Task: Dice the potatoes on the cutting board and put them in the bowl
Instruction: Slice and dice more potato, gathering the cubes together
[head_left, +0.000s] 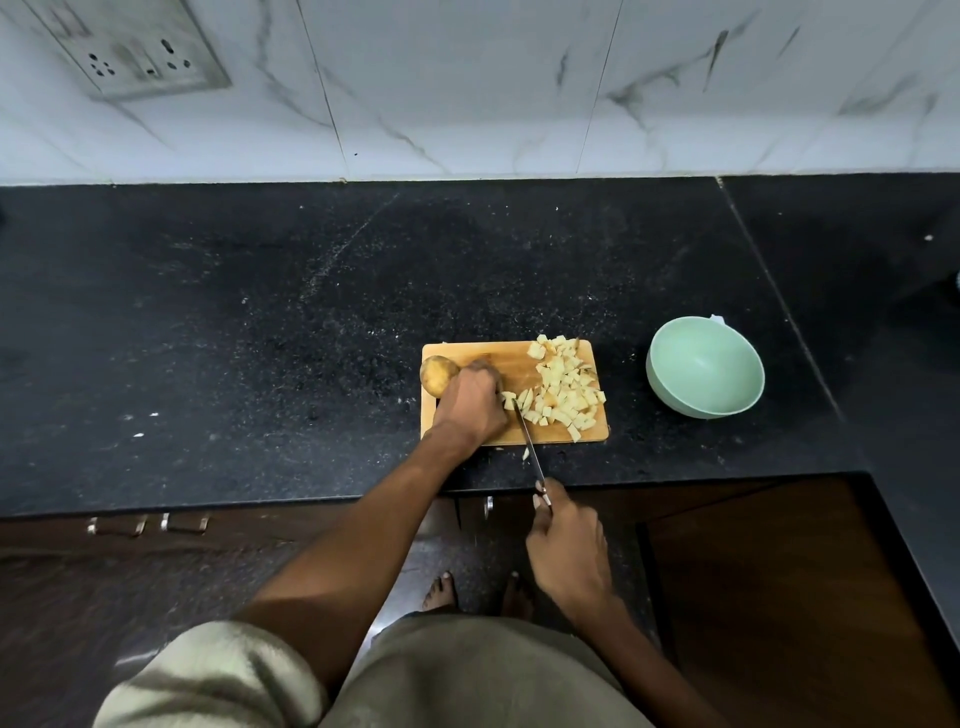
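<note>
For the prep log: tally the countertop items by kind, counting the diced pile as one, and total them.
Board: 1
Bowl: 1, with nothing in it
Knife: 1, held by the right hand
Whole potato: 1, beside the left hand
Diced pile: 1
Total: 5

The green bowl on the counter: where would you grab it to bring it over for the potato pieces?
Take the bowl by its near rim, thumb inside and fingers outside, coming from the right hand side, since it stands to the right of the cutting board. It stands upright, open and empty, so the rim is free. A small tab on its far rim may be a handle, though I cannot tell.
</note>
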